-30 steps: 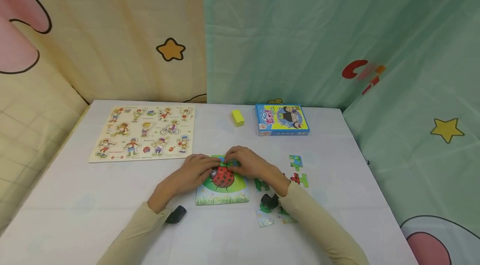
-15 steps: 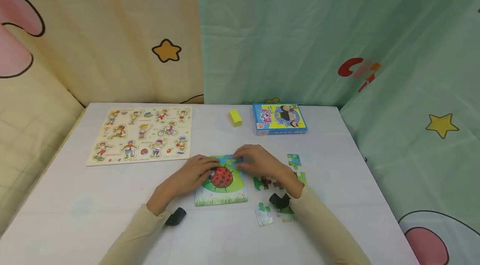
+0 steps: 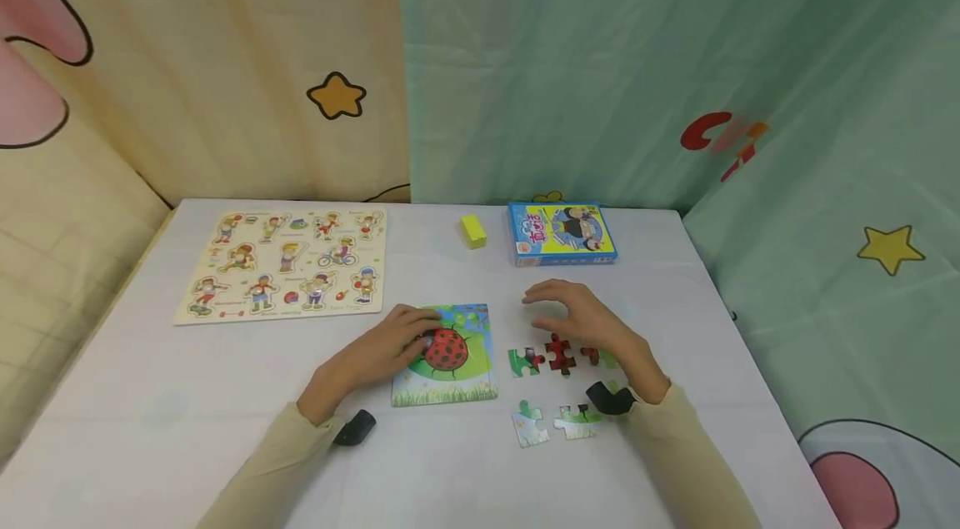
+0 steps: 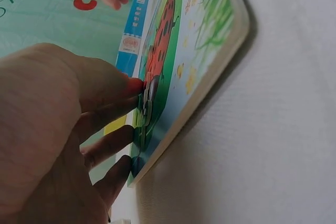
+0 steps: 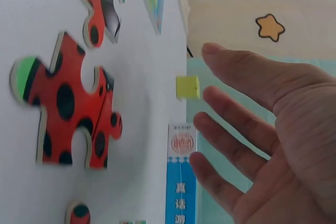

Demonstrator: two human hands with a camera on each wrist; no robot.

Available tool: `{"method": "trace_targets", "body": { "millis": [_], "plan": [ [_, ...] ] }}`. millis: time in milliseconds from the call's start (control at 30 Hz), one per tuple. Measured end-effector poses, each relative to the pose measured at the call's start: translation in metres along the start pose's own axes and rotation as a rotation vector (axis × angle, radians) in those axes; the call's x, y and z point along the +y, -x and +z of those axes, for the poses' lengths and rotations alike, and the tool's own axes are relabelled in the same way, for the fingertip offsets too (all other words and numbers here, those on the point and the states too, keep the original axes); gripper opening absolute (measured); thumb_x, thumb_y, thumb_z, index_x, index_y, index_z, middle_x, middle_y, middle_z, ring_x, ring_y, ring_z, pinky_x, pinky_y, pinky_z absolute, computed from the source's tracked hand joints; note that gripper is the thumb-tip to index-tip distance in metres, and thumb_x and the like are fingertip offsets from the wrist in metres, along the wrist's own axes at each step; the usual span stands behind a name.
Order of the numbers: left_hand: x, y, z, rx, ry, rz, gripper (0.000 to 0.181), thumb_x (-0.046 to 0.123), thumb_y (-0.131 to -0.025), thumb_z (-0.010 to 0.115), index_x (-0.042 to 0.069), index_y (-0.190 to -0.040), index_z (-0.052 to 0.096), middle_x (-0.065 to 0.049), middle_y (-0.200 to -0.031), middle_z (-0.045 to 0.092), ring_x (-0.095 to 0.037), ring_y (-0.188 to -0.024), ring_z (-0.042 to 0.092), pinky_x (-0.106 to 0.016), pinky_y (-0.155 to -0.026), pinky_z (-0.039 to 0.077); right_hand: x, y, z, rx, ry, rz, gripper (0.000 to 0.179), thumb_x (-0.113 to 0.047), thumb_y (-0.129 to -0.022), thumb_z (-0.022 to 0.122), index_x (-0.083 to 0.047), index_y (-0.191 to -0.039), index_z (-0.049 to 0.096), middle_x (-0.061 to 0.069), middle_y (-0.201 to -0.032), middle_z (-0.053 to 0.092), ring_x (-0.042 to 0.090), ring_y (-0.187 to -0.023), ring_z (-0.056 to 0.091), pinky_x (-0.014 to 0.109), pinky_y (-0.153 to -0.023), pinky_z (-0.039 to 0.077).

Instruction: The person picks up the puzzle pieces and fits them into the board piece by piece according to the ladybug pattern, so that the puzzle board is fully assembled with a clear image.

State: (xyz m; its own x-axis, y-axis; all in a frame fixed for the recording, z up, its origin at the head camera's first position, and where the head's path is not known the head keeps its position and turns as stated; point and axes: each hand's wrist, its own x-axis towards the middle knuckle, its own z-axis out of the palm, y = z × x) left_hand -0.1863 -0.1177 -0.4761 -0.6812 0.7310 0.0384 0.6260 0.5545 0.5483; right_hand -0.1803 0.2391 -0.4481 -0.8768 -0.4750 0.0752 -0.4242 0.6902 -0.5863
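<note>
A square ladybug puzzle board (image 3: 444, 386) lies at mid-table. My left hand (image 3: 382, 350) rests on its upper left part, fingertips touching the surface; in the left wrist view, a raised puzzle piece (image 4: 148, 106) shows by the thumb and fingertips. My right hand (image 3: 581, 316) hovers to the right of the board, its fingers apart and holding nothing. Below it lie loose puzzle pieces: a red spotted one (image 3: 559, 354), a green and red one (image 3: 525, 362), and one partly hidden by the hand. Nearer the front are a pale grassy piece (image 3: 530, 426) and a green-white piece (image 3: 577, 423).
A wooden board with sports figures (image 3: 270, 289) lies at the back left. Toward the back edge are a yellow block (image 3: 473, 232) and a blue and yellow box (image 3: 564, 234). Curtains (image 3: 600, 96) hang behind the table.
My right hand has left the upper right of the ladybug board and moved right, over the loose pieces, its fingers spreading. The left hand has stayed on the board.
</note>
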Motion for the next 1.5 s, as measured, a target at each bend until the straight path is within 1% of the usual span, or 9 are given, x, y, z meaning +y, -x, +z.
{"method": "trace_targets", "body": {
  "millis": [200,433,567,767,933,1067,1267,1500],
  "plan": [
    [-0.001,0.000,0.001,0.000,0.012,-0.006,0.039,0.019,-0.104,0.052,0.006,-0.141,0.056,-0.007,-0.149,0.050,-0.027,-0.134,0.042,-0.050,-0.111,0.042,0.010,0.011,-0.011,-0.035,-0.020,0.033,0.037,-0.020,-0.089,0.077,-0.009,-0.124,0.071,0.009,-0.135,0.063,0.032,-0.129,0.055,0.056,-0.107,0.045],
    [-0.002,-0.001,0.001,0.009,0.001,0.003,0.038,0.020,-0.104,0.053,0.007,-0.140,0.057,-0.006,-0.149,0.051,-0.026,-0.133,0.043,-0.049,-0.110,0.043,0.027,0.022,-0.023,-0.025,-0.042,0.031,0.040,-0.021,-0.087,0.079,-0.009,-0.124,0.071,0.013,-0.136,0.060,0.036,-0.128,0.051,0.060,-0.104,0.043],
    [-0.002,-0.001,0.001,0.010,0.009,0.006,0.038,0.021,-0.104,0.054,0.007,-0.139,0.058,-0.007,-0.148,0.051,-0.026,-0.132,0.043,-0.048,-0.110,0.043,0.040,0.032,-0.028,-0.016,-0.038,0.083,0.041,-0.022,-0.087,0.078,-0.011,-0.126,0.070,0.012,-0.138,0.057,0.036,-0.131,0.049,0.061,-0.106,0.042],
    [-0.002,-0.001,0.001,0.010,0.007,0.002,0.038,0.021,-0.104,0.053,0.007,-0.139,0.058,-0.006,-0.149,0.051,-0.026,-0.132,0.043,-0.049,-0.109,0.043,0.055,0.051,-0.036,-0.004,-0.121,0.169,0.043,-0.016,-0.089,0.076,-0.009,-0.131,0.067,0.015,-0.144,0.051,0.040,-0.138,0.041,0.066,-0.109,0.036],
    [-0.003,-0.001,0.002,0.011,0.012,0.003,0.038,0.020,-0.104,0.054,0.008,-0.139,0.058,-0.006,-0.149,0.051,-0.026,-0.132,0.043,-0.049,-0.109,0.043,0.066,0.063,-0.040,-0.003,-0.166,0.206,0.042,-0.012,-0.091,0.073,-0.006,-0.132,0.065,0.019,-0.145,0.050,0.043,-0.139,0.038,0.067,-0.109,0.036],
    [-0.002,0.000,0.001,0.013,0.013,0.005,0.037,0.020,-0.104,0.054,0.008,-0.139,0.058,-0.006,-0.148,0.052,-0.026,-0.132,0.044,-0.048,-0.109,0.043,0.075,0.066,-0.041,-0.008,-0.198,0.215,0.043,-0.012,-0.091,0.073,-0.006,-0.133,0.064,0.020,-0.147,0.049,0.045,-0.140,0.036,0.067,-0.110,0.033],
    [-0.003,0.001,0.000,0.020,0.013,0.006,0.037,0.020,-0.104,0.054,0.008,-0.138,0.059,-0.006,-0.148,0.052,-0.025,-0.131,0.044,-0.048,-0.109,0.043,0.082,0.068,-0.040,-0.024,-0.227,0.233,0.043,-0.015,-0.092,0.072,-0.007,-0.134,0.064,0.021,-0.148,0.048,0.046,-0.142,0.034,0.069,-0.111,0.030],
    [-0.002,0.000,0.001,0.015,0.022,0.000,0.037,0.020,-0.103,0.055,0.008,-0.138,0.059,-0.006,-0.148,0.052,-0.025,-0.131,0.044,-0.048,-0.109,0.043,0.089,0.067,-0.037,-0.029,-0.271,0.232,0.043,-0.013,-0.090,0.074,-0.007,-0.132,0.065,0.021,-0.144,0.053,0.045,-0.140,0.038,0.068,-0.113,0.028]
  ]
}}
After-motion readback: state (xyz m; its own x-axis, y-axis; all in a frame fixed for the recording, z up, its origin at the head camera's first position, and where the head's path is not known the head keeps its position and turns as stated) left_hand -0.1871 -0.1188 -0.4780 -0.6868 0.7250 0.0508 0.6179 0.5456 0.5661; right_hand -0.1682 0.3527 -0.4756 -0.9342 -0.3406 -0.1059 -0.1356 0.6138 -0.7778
